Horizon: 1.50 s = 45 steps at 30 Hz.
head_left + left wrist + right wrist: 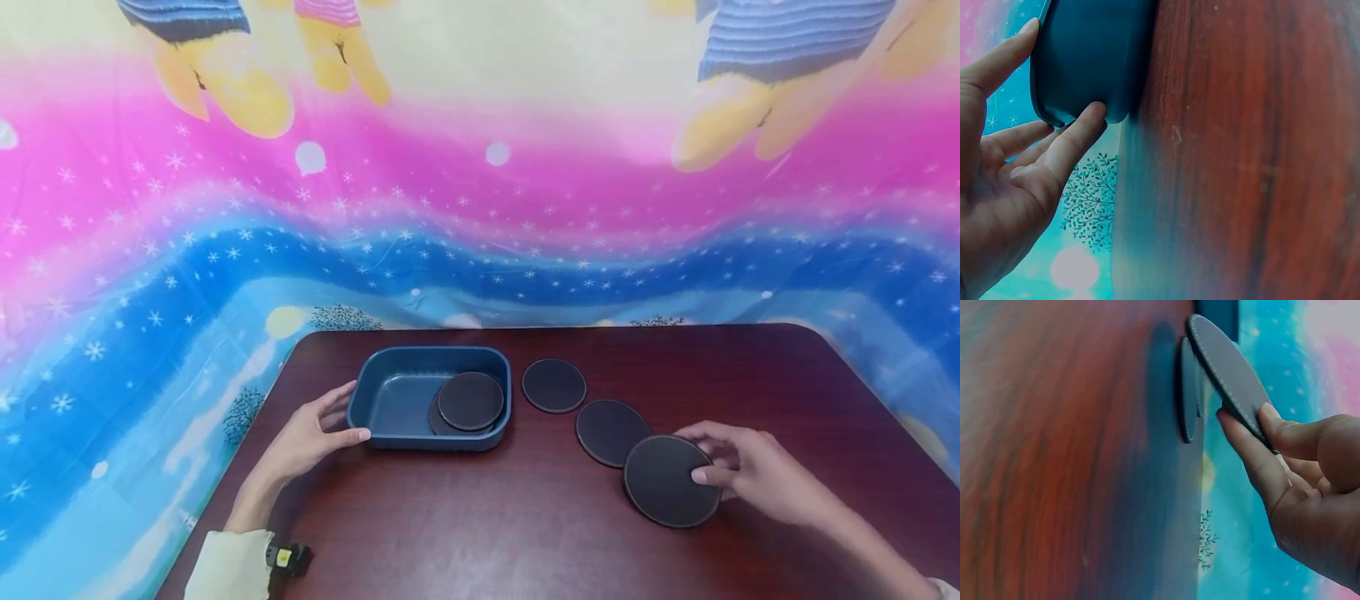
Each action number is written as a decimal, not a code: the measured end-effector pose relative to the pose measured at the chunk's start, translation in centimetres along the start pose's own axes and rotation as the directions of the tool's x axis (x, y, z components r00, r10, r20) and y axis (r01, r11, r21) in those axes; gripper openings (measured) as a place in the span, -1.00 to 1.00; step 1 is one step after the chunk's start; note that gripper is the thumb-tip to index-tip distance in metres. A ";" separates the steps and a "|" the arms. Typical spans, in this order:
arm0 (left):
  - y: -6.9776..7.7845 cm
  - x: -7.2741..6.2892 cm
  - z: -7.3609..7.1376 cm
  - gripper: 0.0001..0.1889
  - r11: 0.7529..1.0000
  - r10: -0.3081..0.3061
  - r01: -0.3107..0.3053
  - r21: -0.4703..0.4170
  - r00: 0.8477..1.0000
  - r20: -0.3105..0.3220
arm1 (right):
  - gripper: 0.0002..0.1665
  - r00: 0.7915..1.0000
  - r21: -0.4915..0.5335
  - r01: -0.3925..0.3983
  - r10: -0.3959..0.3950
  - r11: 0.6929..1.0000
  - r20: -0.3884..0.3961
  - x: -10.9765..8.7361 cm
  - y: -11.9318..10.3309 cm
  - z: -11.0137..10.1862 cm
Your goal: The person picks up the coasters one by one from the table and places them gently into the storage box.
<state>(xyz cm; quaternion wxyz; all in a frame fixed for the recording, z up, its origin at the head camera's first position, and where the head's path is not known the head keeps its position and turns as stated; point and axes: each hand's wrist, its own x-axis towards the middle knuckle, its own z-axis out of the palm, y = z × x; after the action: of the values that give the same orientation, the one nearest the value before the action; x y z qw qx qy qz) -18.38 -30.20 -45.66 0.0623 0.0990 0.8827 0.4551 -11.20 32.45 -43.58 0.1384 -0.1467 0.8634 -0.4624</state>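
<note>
A round dark coaster [672, 482] with a stitched edge is held tilted above the table by my right hand [757, 467]. Its thumb lies on the upper face and fingers support it from beneath, as the right wrist view shows. My left hand [303, 442] touches the left end of a blue rectangular container [435, 444] with extended fingers, its thumb at the near corner. Inside the container, at its right end, one coaster [470, 401] lies overlapping another [435, 413]. Two coasters, one farther back [554, 386] and one nearer [611, 432], lie on the table between container and right hand.
The dark reddish-brown table [465, 517] has rounded far corners. A colourful printed cloth [480, 200] hangs behind it and along its sides. A black device with a yellow patch [288, 558] sits at the left sleeve.
</note>
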 end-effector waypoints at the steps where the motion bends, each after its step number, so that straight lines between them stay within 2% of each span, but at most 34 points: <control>1: 0.0 0.0 0.0 -0.01 1.000 0.001 -0.001 -0.003 1.000 0.001 | -0.38 1.000 0.051 -0.002 0.003 0.999 -0.006 0.1 0.1 -0.3; 4: 0.0 0.0 0.0 -0.02 1.000 0.005 -0.005 -0.003 1.000 0.000 | -0.33 0.999 0.167 -0.021 0.029 0.986 -0.042 0.8 0.2 -1.0; 9: 0.0 0.0 -0.1 -0.02 1.000 0.002 -0.002 0.003 1.000 -0.004 | -0.24 0.986 0.269 -0.062 0.101 0.961 -0.135 2.5 0.1 -1.8; 14: 0.0 0.0 0.0 -0.01 1.000 -0.002 0.002 -0.001 1.000 0.003 | -0.27 0.982 0.366 -0.009 0.077 0.931 -0.171 4.2 -0.4 -1.8; 20: 0.0 0.1 0.0 -0.01 1.000 0.000 0.000 -0.002 1.000 0.000 | -0.26 0.980 0.478 0.059 0.040 0.876 -0.194 6.0 -1.2 -1.1; 25: 0.0 0.1 0.1 -0.03 1.000 -0.007 0.007 0.008 1.000 0.002 | -0.19 0.978 0.513 0.051 0.062 0.857 -0.199 7.0 -1.6 -0.8; 32: 0.0 0.0 0.1 -0.04 1.000 0.000 0.000 0.005 1.000 -0.002 | -0.09 0.977 0.531 0.025 0.092 0.847 -0.191 7.9 -2.2 -0.5; 45: 0.0 0.0 0.1 -0.04 1.000 0.003 -0.003 -0.004 1.000 -0.002 | -0.09 0.980 0.592 0.029 0.092 0.806 -0.174 8.9 -3.8 0.0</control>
<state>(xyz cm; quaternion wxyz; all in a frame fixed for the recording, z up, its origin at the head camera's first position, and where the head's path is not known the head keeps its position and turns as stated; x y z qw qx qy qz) -18.35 -30.12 -45.74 0.0608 0.0996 0.8818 0.4570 -18.88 27.12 -41.31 0.1000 -0.0362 0.6881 -0.7178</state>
